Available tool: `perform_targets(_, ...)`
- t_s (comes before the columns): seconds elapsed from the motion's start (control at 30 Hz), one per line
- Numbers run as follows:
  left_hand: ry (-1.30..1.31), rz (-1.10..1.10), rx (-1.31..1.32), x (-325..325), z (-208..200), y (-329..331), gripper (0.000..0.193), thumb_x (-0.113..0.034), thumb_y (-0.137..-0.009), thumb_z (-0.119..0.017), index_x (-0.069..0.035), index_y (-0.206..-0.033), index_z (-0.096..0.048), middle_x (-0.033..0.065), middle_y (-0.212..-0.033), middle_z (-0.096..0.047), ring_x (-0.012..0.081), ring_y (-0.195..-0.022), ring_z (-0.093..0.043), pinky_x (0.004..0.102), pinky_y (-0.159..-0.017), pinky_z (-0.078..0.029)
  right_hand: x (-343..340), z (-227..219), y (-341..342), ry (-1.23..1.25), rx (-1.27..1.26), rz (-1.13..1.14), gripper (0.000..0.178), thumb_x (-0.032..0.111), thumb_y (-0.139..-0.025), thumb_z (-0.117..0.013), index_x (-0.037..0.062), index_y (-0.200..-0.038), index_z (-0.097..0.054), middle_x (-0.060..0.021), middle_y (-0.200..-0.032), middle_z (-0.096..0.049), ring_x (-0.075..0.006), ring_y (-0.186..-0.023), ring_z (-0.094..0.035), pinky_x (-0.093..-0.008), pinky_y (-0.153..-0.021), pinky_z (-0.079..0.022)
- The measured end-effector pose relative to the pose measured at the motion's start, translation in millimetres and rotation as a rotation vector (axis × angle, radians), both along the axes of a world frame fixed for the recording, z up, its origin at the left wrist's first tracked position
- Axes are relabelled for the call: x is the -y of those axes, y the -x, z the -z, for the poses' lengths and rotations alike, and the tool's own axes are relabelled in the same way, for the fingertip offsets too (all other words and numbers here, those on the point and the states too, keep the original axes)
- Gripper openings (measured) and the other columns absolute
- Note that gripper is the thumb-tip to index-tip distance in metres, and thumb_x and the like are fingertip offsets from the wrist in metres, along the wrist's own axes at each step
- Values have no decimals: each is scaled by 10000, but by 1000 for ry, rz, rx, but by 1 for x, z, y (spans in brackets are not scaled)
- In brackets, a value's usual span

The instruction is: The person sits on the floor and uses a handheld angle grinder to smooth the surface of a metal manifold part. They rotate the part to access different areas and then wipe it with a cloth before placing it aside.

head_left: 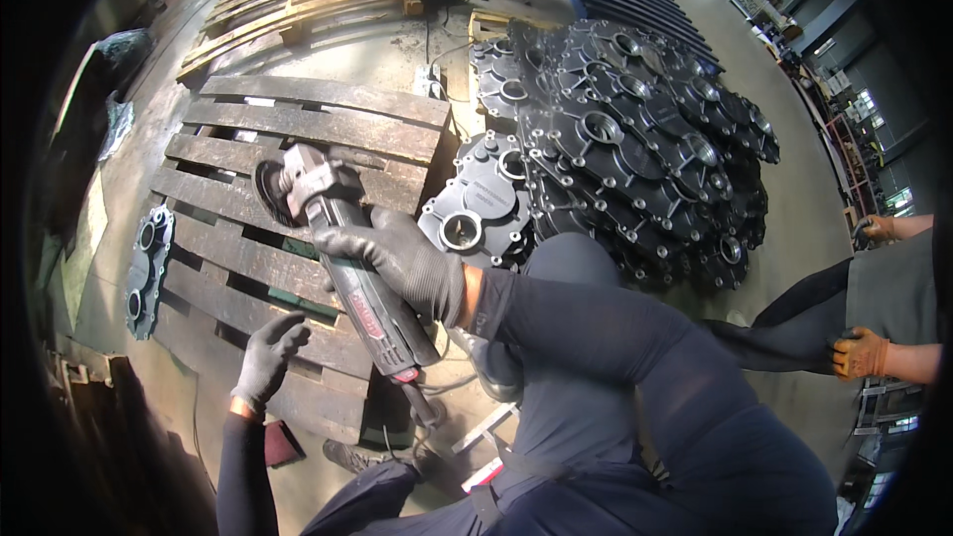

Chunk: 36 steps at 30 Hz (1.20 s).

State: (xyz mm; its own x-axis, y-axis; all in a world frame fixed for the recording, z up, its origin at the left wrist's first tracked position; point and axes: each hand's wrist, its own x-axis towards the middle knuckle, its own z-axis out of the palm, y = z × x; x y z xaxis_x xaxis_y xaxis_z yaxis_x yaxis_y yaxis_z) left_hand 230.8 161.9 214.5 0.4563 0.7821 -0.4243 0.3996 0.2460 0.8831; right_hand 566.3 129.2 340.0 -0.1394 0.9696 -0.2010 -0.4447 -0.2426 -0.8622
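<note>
Grey wooden slats of the pallet (298,129) lie under your work, and your right hand (412,263), in a dark knit glove, is wrapped tight around the body of the angle grinder (342,248), holding it tilted with its disc end up and away from you over the slats. Your left hand (268,357) hangs free below it with the fingers loosely spread, gripping nothing, just over the near edge of the pallet. By the look of it you are carrying the tool into position rather than cutting; no casting sits under the disc. Bringing it to bear would call for a second hand on the tool and a piece set firmly on the slats (the long flat casting (147,273) lies on the floor to the left of the pallet). A red label strip runs along the grinder's body near its tail. To your right stands the heap of dark round housings (635,149); another person's orange-gloved hand (859,352) shows at the far right.
</note>
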Motion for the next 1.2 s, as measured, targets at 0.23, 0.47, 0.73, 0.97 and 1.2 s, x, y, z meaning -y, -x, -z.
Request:
perform_targets(0.23,17,-179,338,64,-139,-114,584,-286,-1145,-659,34,-1607,-500,124,-1264,-784,195,-1141,-755,342,-1026,-605,0,-12,-29,-278,-8,150,410,177,-878,-889,-3,-1154,-645,-68,-953,-708,-148,-823,-690,-332,-758,-601)
perform_targets(0.47,-216,-272,389,112,-171,-214,786,-174,-1036,-803,51,-1671,-397,105,-1396,-677,163,-1184,-684,290,-1040,-546,13,7,-31,-245,122,204,496,304,-773,-951,-56,-1022,-718,-114,-968,-763,-170,-906,-715,-375,-830,-609)
perform_targets(0.73,-36,-504,467,157,-147,-247,369,-309,-1104,-721,-37,-1324,-604,58,-987,-707,177,-784,-719,317,-728,-610,26,4,-75,-361,581,-147,596,394,-936,-888,-58,-1273,-694,-142,-1131,-770,-227,-1044,-712,-378,-965,-573)
perform_targets(0.97,-49,-501,283,171,-118,-130,414,-401,-1079,-753,-46,-1257,-637,81,-999,-726,174,-803,-719,303,-716,-583,85,-22,-355,-217,1522,521,632,428,-919,-882,-6,-1357,-740,-227,-1280,-768,-344,-1176,-740,-433,-1030,-581)
perform_targets(1.2,-51,-704,326,179,-88,-62,565,-406,-1086,-739,-41,-1483,-569,137,-1148,-742,241,-956,-763,351,-785,-628,156,-10,-493,488,2157,138,1086,726,-892,-772,48,-1663,-418,-293,-1516,-619,-470,-1389,-619,-554,-1182,-474)
